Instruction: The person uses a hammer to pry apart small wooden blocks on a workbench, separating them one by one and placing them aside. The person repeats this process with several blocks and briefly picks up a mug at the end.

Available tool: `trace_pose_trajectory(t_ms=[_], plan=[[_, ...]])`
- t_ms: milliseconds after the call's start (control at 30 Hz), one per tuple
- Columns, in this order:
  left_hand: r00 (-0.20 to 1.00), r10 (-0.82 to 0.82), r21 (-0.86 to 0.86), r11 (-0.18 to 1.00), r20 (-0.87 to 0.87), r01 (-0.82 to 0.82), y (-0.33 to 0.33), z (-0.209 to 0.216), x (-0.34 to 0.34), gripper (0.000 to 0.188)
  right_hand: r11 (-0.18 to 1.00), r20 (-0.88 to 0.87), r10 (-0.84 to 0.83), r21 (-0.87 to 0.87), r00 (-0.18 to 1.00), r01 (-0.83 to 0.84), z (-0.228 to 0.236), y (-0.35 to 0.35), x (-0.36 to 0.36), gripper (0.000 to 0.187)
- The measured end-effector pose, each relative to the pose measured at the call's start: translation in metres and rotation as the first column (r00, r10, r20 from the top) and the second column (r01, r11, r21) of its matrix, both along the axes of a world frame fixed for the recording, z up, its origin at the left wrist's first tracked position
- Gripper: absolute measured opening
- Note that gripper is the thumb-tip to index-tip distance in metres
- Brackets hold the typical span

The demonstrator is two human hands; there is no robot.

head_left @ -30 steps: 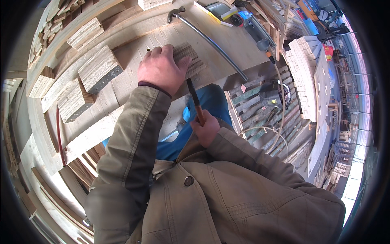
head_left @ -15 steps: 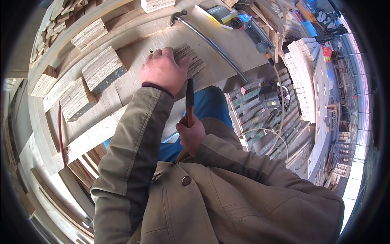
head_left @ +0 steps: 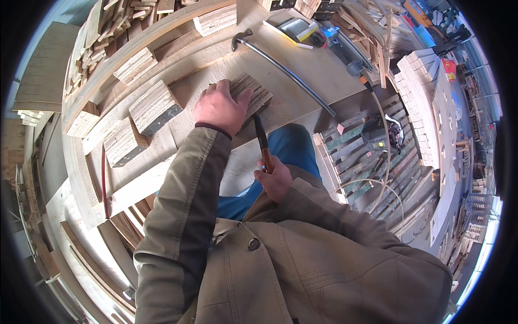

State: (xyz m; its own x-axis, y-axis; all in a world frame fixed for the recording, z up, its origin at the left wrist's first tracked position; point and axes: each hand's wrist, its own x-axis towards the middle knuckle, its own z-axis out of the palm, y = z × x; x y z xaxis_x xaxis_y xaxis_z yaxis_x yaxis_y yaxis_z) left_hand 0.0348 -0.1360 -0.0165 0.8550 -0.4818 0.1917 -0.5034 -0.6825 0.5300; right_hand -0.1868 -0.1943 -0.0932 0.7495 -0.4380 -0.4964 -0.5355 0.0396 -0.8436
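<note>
My left hand (head_left: 220, 107) grips a layered plywood block (head_left: 252, 90) on the workbench, its thumb and fingers at the block's left part. My right hand (head_left: 275, 179) is closed around a wooden-handled tool (head_left: 262, 141) with a dark, narrow metal shaft. The tool points up and away from me, its tip at the near edge of the block; whether it touches the wood I cannot tell. Beyond the block lies a claw hammer (head_left: 286, 69) with a long metal handle. Left of my left hand stand two larger laminated wood blocks (head_left: 155, 107) (head_left: 125, 141).
A yellow-edged tool (head_left: 291, 33) and a power tool with a hose (head_left: 350, 62) lie at the bench's far right. A thin red rod (head_left: 104, 181) rests at the left. A slatted pallet (head_left: 372, 156) stands low at right, and scrap wood (head_left: 110, 38) is piled far left.
The block, blurred before, now appears sharp and tilted, with its side face showing. The tool leans more to the left at its tip, and my right hand sits farther right. The whole view has shifted.
</note>
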Motion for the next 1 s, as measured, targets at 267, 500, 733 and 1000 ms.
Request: trace_pose_trajectory(t_ms=[267,500,733,1000], plan=[[1.000,-0.011,0.024,1.000,-0.021,0.012,0.000,0.002,0.002,0.065,0.970,-0.014,0.143,-0.196,0.990,-0.143,0.019,-0.040,-0.009,0.037],[0.999,-0.014,0.024,1.000,-0.032,0.015,0.001,0.004,0.001,0.065,0.978,-0.038,0.153,-0.137,0.987,-0.157,0.025,-0.054,-0.007,0.032],[1.000,0.007,0.009,1.000,-0.022,-0.007,0.001,0.002,0.001,0.063,0.844,-0.156,0.320,-0.401,0.934,-0.356,0.056,-0.083,-0.002,0.034],[0.999,0.005,0.004,1.000,-0.045,-0.005,0.001,0.001,0.003,0.066,0.698,-0.198,0.336,-0.604,0.921,-0.385,0.069,-0.093,0.002,0.033]])
